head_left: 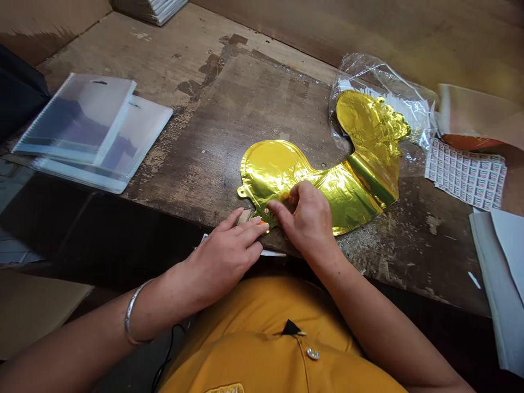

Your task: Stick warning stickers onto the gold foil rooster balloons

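A shiny gold foil balloon (286,158), flat and curved, lies along the front of the wooden table. My left hand (233,243) rests palm down at its lower left corner, fingers stretched out and fingertips pressing the foil tail. The right hand (309,215) is on the balloon's lower part, fingers curled and thumb laid on the foil beside a small red printed mark (266,210). Whatever is under those curled fingers is hidden. At the far right end the foil is crumpled and folded, lying against a clear plastic bag (347,68).
Clear flat pouches (82,117) lie stacked on the left. Sheets of printed labels (466,172) sit on the right, above white sheets (487,262) at the edge. A paper stack (158,8) stands at the back. The wooden table (192,164) is scuffed, with a wall behind.
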### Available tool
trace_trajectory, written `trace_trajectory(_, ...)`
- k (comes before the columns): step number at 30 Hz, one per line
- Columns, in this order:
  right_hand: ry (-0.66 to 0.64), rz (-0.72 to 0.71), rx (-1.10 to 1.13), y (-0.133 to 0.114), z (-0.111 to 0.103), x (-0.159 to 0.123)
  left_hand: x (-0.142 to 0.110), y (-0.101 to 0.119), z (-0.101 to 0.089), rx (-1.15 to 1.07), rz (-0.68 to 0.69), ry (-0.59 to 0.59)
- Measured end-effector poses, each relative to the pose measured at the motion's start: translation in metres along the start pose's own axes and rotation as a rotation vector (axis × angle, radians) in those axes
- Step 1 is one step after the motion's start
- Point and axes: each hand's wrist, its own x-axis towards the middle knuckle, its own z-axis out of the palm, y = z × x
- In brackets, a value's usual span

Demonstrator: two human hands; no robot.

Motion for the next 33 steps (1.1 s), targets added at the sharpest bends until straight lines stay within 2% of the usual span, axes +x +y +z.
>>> trace_trajectory(2,0.104,-0.079,-0.036,0.004,-0.003,-0.001,0.0,-0.001,0.001,-0.005,-0.007,-0.009)
trace_trajectory(3,0.128,-0.17,-0.03,0.005,-0.006,-0.003,0.0,-0.001,0.002,-0.01,-0.012,-0.013)
trace_trajectory(4,0.109,-0.29,-0.003,0.004,-0.009,-0.007,0.0,-0.002,0.002,-0.014,-0.015,-0.018)
trace_trajectory(6,-0.019,-0.51,0.073,0.0,-0.016,-0.015,-0.002,-0.002,0.0,-0.022,-0.017,-0.039)
trace_trajectory(8,-0.138,-0.603,0.115,-0.004,-0.02,-0.021,-0.005,-0.002,-0.003,-0.019,-0.039,-0.044)
trace_trajectory(13,-0.13,-0.663,0.042,-0.003,-0.015,-0.025,-0.016,-0.003,-0.011,-0.024,-0.142,-0.017)
trace_trajectory(18,-0.022,-0.773,-0.019,0.004,-0.005,-0.024,-0.018,-0.004,-0.011,-0.046,-0.137,-0.005)
trace_trajectory(20,-0.023,-0.731,0.029,0.005,-0.005,-0.022,-0.016,-0.003,-0.013,-0.054,-0.141,-0.007)
trace_trajectory(24,-0.107,-0.615,0.089,0.001,-0.012,-0.017,-0.014,-0.002,-0.016,-0.077,-0.165,-0.024)
trace_trajectory(27,-0.139,-0.621,0.034,-0.002,-0.014,-0.015,-0.014,-0.004,-0.016,-0.069,-0.147,-0.014)
trace_trajectory(33,-0.114,-0.697,-0.023,0.001,-0.007,-0.017,-0.012,-0.008,-0.018,-0.065,-0.12,-0.041)
